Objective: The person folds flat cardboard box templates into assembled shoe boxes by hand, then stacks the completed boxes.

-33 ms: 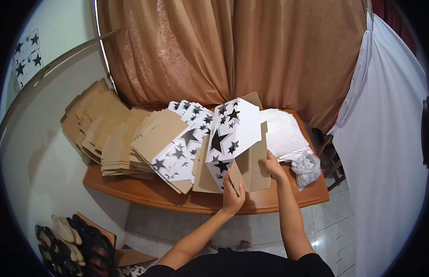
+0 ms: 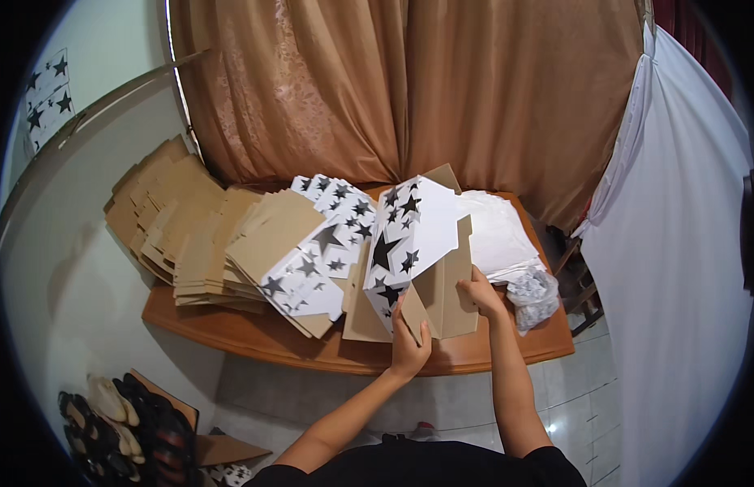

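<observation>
The box (image 2: 386, 247) is above the front of the bench (image 2: 352, 359), right of the flat cards, and looks only part folded. Done so far: its star-printed panels are bent along their creases, a white flap (image 2: 436, 217) slants out on the right, and brown inner faces stand at angles beyond it. Left undone: the flaps are loose, the sides do not meet, and no closed box shows in view.

The left hand (image 2: 411, 347) pinches a narrow brown flap at the near end, thumb on one side and fingers on the other. The right hand (image 2: 481, 294) grips the right-hand brown panel, thumb on top; its fingers are mostly hidden. Whether the brown piece low on the left belongs to this box or lies under it, I cannot tell.

Much flat stock looks unfolded: brown cards (image 2: 202, 243) fanned at the left and star cards (image 2: 336, 207) next to them. On the right lie a white stack (image 2: 497, 235) and a clear bag (image 2: 532, 299), its contents unclear.
</observation>
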`<state>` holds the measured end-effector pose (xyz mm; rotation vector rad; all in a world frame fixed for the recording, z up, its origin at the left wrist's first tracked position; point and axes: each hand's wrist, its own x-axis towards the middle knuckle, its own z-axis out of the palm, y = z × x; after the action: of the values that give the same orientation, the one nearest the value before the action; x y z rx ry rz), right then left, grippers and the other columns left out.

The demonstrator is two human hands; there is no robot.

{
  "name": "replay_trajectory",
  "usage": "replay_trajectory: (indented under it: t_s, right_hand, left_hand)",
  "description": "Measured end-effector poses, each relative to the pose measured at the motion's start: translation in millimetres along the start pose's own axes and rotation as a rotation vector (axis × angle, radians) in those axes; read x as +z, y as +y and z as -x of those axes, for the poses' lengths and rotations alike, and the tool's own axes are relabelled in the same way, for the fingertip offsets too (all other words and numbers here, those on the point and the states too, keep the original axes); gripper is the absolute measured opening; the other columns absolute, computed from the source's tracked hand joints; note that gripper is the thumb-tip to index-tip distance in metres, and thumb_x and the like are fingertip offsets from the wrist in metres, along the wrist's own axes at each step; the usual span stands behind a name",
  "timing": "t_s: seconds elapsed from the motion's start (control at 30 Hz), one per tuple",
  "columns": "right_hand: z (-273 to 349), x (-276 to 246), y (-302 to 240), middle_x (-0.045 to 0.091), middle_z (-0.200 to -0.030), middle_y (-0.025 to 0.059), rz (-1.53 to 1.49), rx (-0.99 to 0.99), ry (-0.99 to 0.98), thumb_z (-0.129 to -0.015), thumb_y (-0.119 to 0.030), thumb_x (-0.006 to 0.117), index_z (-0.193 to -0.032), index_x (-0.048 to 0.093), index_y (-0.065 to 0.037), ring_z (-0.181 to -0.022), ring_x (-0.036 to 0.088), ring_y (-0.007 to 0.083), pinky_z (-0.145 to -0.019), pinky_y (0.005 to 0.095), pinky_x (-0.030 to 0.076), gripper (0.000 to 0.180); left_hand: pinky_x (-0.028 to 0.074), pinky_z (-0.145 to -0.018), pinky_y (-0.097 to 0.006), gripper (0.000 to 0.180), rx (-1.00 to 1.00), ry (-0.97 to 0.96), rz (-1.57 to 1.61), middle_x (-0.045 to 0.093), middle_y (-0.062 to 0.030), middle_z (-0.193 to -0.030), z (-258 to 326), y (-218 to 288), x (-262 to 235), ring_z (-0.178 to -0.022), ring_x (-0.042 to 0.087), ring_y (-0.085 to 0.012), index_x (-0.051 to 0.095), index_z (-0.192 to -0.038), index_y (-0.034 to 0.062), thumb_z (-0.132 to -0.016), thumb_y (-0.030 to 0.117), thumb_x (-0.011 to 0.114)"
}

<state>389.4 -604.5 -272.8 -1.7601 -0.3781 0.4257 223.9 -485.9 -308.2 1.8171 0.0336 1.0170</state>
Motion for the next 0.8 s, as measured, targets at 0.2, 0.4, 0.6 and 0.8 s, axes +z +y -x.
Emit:
replay_trajectory:
  t_s: [0.2, 0.4, 0.6, 0.8]
  right_hand:
    - [21, -90, 64, 0.057, -0.109, 0.0145, 0.157, -0.002, 0.063, -0.081, -0.003, 0.049, -0.124, 0.042, 0.002, -0.099, 0.055, 0.0227, -0.084, 0.0319, 0.044, 0.045]
    - [45, -110, 61, 0.057, -0.112, 0.0212, 0.36, 0.024, 0.056, -0.079, -0.004, 0.05, -0.119, 0.046, 0.005, -0.105, 0.055, 0.0312, -0.089, 0.0366, 0.042, 0.041]
    - [47, -115, 70, 0.058, -0.101, 0.0303, 0.597, -0.094, 0.147, -0.079, -0.011, 0.049, -0.117, 0.046, -0.001, -0.098, 0.055, 0.0446, -0.085, 0.0489, 0.043, 0.04]
    - [61, -90, 62, 0.058, -0.108, 0.0262, 0.632, 0.072, 0.153, -0.08, -0.013, 0.051, -0.119, 0.049, -0.005, -0.103, 0.054, 0.0417, -0.088, 0.0448, 0.043, 0.04]
  left_hand:
    - [0.027, -0.103, -0.045, 0.07, -0.047, -0.026, 0.094, 0.028, -0.0254, -0.132, 55, 15, 87, -0.122, 0.034, -0.0393, 0.011, -0.135, -0.0035, -0.078, 0.0, 0.053]
    - [0.036, -0.098, -0.049, 0.08, 0.156, 0.028, 0.006, 0.03, -0.0217, -0.13, 97, 17, 86, -0.119, 0.04, -0.0347, 0.024, -0.119, 0.0108, -0.065, 0.026, 0.082]
    - [0.048, -0.082, -0.042, 0.029, 0.203, -0.396, -0.276, 0.062, -0.0091, -0.098, 86, 28, 31, -0.094, 0.06, -0.0271, 0.054, -0.088, 0.0065, -0.062, 0.004, 0.066]
    - [0.047, -0.06, -0.036, 0.018, -0.005, -0.728, -0.65, 0.064, -0.0084, -0.079, 40, 41, 39, -0.07, 0.061, -0.0267, 0.063, -0.087, 0.0051, -0.07, 0.011, 0.063]
